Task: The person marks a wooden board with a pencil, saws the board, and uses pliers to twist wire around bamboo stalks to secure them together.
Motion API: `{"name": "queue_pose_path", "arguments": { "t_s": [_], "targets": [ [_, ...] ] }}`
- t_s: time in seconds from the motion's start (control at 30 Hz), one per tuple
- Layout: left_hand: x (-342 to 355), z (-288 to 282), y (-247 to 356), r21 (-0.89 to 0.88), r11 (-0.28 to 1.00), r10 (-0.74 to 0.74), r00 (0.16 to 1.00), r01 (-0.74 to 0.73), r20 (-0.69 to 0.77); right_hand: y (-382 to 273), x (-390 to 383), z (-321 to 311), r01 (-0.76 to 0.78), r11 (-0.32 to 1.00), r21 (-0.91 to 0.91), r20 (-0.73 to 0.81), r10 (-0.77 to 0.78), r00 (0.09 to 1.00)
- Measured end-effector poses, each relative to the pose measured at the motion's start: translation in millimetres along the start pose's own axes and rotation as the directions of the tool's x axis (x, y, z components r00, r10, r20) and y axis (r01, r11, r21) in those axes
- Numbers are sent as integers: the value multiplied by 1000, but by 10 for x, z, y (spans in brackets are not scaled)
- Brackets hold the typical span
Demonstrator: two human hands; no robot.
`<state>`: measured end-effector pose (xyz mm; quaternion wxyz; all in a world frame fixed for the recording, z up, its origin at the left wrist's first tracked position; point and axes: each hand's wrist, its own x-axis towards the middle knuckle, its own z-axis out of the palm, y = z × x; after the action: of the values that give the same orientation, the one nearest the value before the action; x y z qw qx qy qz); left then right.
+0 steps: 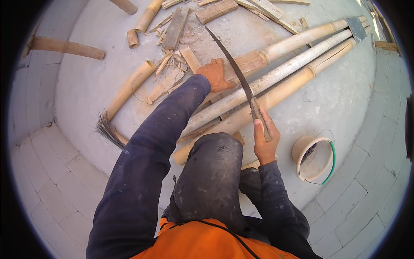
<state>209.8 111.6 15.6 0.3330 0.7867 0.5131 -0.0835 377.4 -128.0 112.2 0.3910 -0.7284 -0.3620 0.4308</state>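
"Wood fills the right hand [266, 140], doesn't it?"

"Yes. Its fingers are wrapped around the handle [256, 110] of a saw [240, 73], on the near side of the white pole [280, 74]. The long, dark, curved blade slants across the white pole in view, but I cannot tell whether it touches."

"And the left hand [214, 75]?"

"Beyond the white pole, set down over the far bamboo pole [302, 41]. Its fingers bend downward with the thumb spread away from them; I cannot tell whether they grip."

"What lies closest to that?"

"On the near side of the white pole, the near bamboo pole [278, 91], running roughly alongside. A dark-trousered knee [217, 157] is just beside the white pole's lower end, and a grey sheet [356, 29] crosses its upper end."

"Further out?"

"Right of the white pole, on the floor [340, 95], a pale bucket [298, 149] with a green sleeve [331, 166] on its handle. Beyond the white pole, to its left, scrap planks [176, 28]. Left of its lower end, a bamboo tube [131, 86] with dark bristles [107, 129] beside it."
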Motion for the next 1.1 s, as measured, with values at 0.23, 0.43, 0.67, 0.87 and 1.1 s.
{"name": "queue_pose_path", "arguments": {
  "t_s": [0.23, 0.43, 0.67, 0.87, 1.1],
  "targets": [
    [-122, -2, -211, 19, 1000, 20, 1000, -20, 21, -263, -791, -325, 104, 988, -114, 60, -98, 993],
    [-47, 15, 37, 23, 997, 72, 997, -72, -18, -289, 345, 176, 191, 976, -109, 53, -186, 981],
    [-199, 23, -236, 51, 999, 3, 999, -1, -36, -65, -607, -272, 154, 987, -54, 116, -147, 982],
    [-20, -2, 103, 67, 994, 84, 996, -82, -27, -348, 277, 37, 49, 995, -84, 50, -45, 998],
    [-149, 88, -130, 116, 992, 62, 996, -54, -67, -232, 30, 44, 142, 987, -79, 89, -135, 987]
  ]
}}
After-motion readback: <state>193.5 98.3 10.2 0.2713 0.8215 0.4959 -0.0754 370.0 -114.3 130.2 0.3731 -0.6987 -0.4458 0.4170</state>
